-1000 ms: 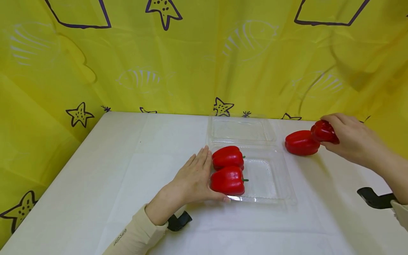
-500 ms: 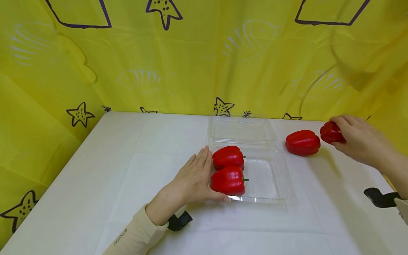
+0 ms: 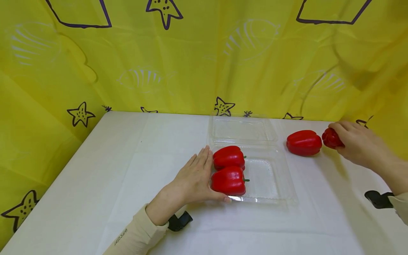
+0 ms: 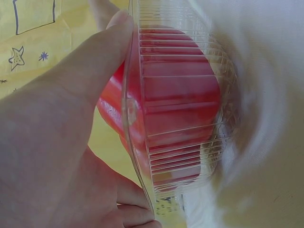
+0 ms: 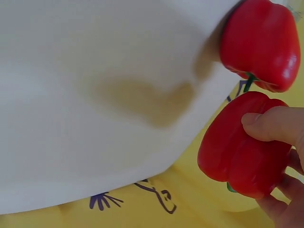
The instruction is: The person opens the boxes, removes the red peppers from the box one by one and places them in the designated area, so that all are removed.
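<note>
1. Right hand (image 3: 360, 143) and held red bell pepper (image 3: 331, 138) had shifted right and slightly lower in the head view vs. one second earlier; left hand (image 3: 196, 179) looked unmoved.
2. White table (image 3: 95, 198) carried the rest. Detached shadow (image 3: 339, 166) suggested the held pepper was off it.
3. Clear clamshell container (image 3: 261, 177) sat open, lid (image 3: 240, 129) folded back.
4. Progress, my read: about half loaded. Far bell pepper (image 3: 227, 157) and near bell pepper (image 3: 227, 181) were in, on the container's left side. Two peppers were left outside, lid not closed.
5. Left fingers: straight, close together along the container's left rim, thumb spread to the front rim. Clear wall separated thumb from near pepper.
6. Right hand pinched the held pepper: thumb on one flank, fingers opposite.
7. Lying bell pepper (image 3: 304, 143): just beside the held one, container side, no fingers on it.
8. Near pepper's green stem (image 3: 246, 180) pointed right.
</note>
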Demonstrator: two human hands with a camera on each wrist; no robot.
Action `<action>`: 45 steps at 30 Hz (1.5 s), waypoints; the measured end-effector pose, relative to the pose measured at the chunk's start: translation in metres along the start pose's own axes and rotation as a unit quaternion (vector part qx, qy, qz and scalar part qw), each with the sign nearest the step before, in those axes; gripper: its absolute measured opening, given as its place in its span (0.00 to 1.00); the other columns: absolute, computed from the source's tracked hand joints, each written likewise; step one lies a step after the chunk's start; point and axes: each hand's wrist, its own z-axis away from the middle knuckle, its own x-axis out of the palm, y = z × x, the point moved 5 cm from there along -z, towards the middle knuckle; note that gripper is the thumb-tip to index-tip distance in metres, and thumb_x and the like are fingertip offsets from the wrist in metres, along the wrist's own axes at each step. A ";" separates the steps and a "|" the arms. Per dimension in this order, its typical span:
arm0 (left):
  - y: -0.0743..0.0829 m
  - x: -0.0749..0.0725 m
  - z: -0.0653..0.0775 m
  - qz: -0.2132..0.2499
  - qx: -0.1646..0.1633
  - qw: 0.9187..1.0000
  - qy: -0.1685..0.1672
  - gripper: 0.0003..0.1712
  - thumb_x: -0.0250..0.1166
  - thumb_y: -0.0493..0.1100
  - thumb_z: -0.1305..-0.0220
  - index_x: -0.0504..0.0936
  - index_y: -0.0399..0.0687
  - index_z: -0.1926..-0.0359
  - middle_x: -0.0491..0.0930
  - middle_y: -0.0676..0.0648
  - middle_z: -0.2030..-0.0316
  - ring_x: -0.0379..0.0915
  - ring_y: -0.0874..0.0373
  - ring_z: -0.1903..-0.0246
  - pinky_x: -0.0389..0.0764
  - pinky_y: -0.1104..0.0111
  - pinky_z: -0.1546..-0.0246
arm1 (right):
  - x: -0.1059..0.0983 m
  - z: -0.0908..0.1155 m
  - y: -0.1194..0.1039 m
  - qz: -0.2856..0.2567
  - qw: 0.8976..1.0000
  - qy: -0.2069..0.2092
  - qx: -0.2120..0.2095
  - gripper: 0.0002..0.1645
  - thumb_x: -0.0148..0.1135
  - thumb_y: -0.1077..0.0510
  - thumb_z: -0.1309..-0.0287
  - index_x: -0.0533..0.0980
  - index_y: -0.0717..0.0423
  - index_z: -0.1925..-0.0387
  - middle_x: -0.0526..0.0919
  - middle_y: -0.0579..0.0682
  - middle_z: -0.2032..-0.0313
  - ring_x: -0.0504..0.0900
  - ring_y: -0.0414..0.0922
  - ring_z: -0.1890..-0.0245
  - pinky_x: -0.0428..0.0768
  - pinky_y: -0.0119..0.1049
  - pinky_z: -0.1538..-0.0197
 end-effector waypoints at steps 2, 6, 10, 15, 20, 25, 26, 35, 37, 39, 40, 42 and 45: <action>0.000 0.000 0.000 0.000 -0.001 1.000 -0.001 0.77 0.67 0.79 0.57 0.42 0.37 0.22 0.41 0.42 0.21 0.38 0.47 0.21 0.52 0.51 0.23 | 0.004 0.000 0.003 -0.004 1.000 -0.006 0.000 0.39 0.78 0.66 0.62 0.70 0.73 0.47 0.76 0.73 0.54 0.75 0.68 0.58 0.76 0.66 0.56; 0.001 0.000 -0.001 0.001 0.002 1.000 -0.001 0.77 0.67 0.80 0.57 0.43 0.37 0.22 0.41 0.41 0.21 0.38 0.47 0.21 0.52 0.51 0.23 | 0.011 0.003 0.008 -0.013 1.000 -0.011 0.005 0.36 0.78 0.63 0.61 0.71 0.71 0.49 0.77 0.72 0.55 0.76 0.67 0.58 0.76 0.65 0.57; 0.002 0.000 -0.001 -0.001 0.005 1.000 -0.002 0.77 0.66 0.80 0.57 0.43 0.37 0.22 0.42 0.41 0.21 0.38 0.46 0.21 0.52 0.52 0.23 | 0.018 0.004 0.012 -0.022 0.999 -0.031 0.020 0.35 0.77 0.60 0.57 0.72 0.70 0.49 0.77 0.70 0.53 0.75 0.67 0.56 0.76 0.66 0.56; 0.002 0.000 -0.001 -0.003 0.003 1.000 -0.003 0.77 0.67 0.79 0.57 0.43 0.37 0.22 0.41 0.41 0.21 0.38 0.47 0.21 0.51 0.52 0.23 | 0.022 0.002 0.012 -0.023 1.000 -0.013 -0.001 0.31 0.78 0.60 0.59 0.74 0.68 0.53 0.78 0.68 0.56 0.75 0.64 0.57 0.76 0.64 0.56; 0.002 0.001 -0.001 -0.004 0.001 1.000 -0.004 0.77 0.66 0.79 0.57 0.42 0.37 0.22 0.41 0.41 0.21 0.37 0.47 0.21 0.51 0.52 0.23 | 0.028 0.001 0.015 -0.016 1.000 -0.014 -0.015 0.29 0.76 0.65 0.60 0.74 0.69 0.54 0.78 0.68 0.58 0.75 0.65 0.57 0.76 0.65 0.54; 0.002 0.001 -0.001 -0.005 0.000 1.000 -0.006 0.77 0.66 0.80 0.57 0.42 0.38 0.22 0.41 0.42 0.21 0.37 0.47 0.21 0.51 0.53 0.23 | 0.033 0.001 0.017 -0.015 0.999 -0.023 -0.017 0.29 0.75 0.67 0.59 0.73 0.71 0.53 0.78 0.70 0.58 0.75 0.67 0.56 0.75 0.65 0.52; 0.002 0.001 -0.001 -0.005 0.000 1.000 -0.006 0.77 0.67 0.80 0.57 0.42 0.38 0.22 0.41 0.42 0.21 0.37 0.47 0.21 0.51 0.53 0.23 | 0.034 0.001 0.017 -0.016 1.000 -0.018 -0.020 0.29 0.75 0.68 0.60 0.73 0.71 0.53 0.78 0.70 0.58 0.76 0.67 0.56 0.75 0.65 0.52; 0.002 0.000 -0.002 -0.007 0.002 1.000 -0.004 0.76 0.67 0.79 0.57 0.43 0.38 0.22 0.42 0.41 0.21 0.38 0.46 0.21 0.52 0.52 0.23 | 0.034 0.003 0.016 -0.028 0.998 0.032 -0.048 0.33 0.77 0.71 0.68 0.73 0.73 0.54 0.76 0.71 0.57 0.74 0.68 0.57 0.74 0.65 0.52; 0.002 0.000 -0.001 -0.008 0.003 1.000 -0.002 0.76 0.67 0.79 0.57 0.43 0.37 0.22 0.42 0.40 0.21 0.38 0.46 0.21 0.52 0.52 0.23 | 0.035 0.004 0.016 -0.028 0.998 0.023 -0.042 0.35 0.77 0.72 0.68 0.73 0.73 0.53 0.75 0.73 0.56 0.74 0.69 0.56 0.74 0.67 0.52; 0.001 0.000 -0.001 -0.009 0.004 1.000 0.001 0.76 0.66 0.79 0.56 0.43 0.36 0.22 0.42 0.40 0.21 0.38 0.46 0.21 0.52 0.52 0.23 | 0.037 0.004 0.016 -0.027 0.999 0.011 -0.035 0.36 0.76 0.72 0.68 0.72 0.74 0.51 0.75 0.74 0.54 0.73 0.70 0.55 0.74 0.67 0.52; 0.001 0.000 -0.001 -0.010 0.005 1.000 0.003 0.76 0.66 0.79 0.56 0.44 0.36 0.22 0.43 0.40 0.21 0.39 0.46 0.21 0.52 0.52 0.23 | 0.037 0.003 0.016 -0.027 0.999 0.008 -0.032 0.36 0.76 0.73 0.68 0.72 0.74 0.51 0.75 0.74 0.54 0.73 0.70 0.55 0.75 0.67 0.52; 0.001 -0.001 -0.001 -0.012 0.006 1.000 0.004 0.76 0.66 0.80 0.56 0.44 0.36 0.22 0.43 0.40 0.21 0.39 0.46 0.21 0.52 0.53 0.23 | 0.038 0.003 0.016 -0.029 0.999 0.005 -0.031 0.37 0.76 0.73 0.68 0.72 0.74 0.50 0.74 0.74 0.53 0.72 0.70 0.54 0.74 0.68 0.51; 0.000 0.000 0.000 -0.011 0.005 1.000 0.004 0.76 0.66 0.80 0.56 0.44 0.36 0.22 0.43 0.40 0.21 0.38 0.46 0.21 0.52 0.53 0.23 | 0.036 0.003 0.015 -0.034 0.998 0.022 -0.045 0.37 0.77 0.73 0.71 0.73 0.73 0.51 0.75 0.73 0.54 0.72 0.69 0.53 0.74 0.68 0.50</action>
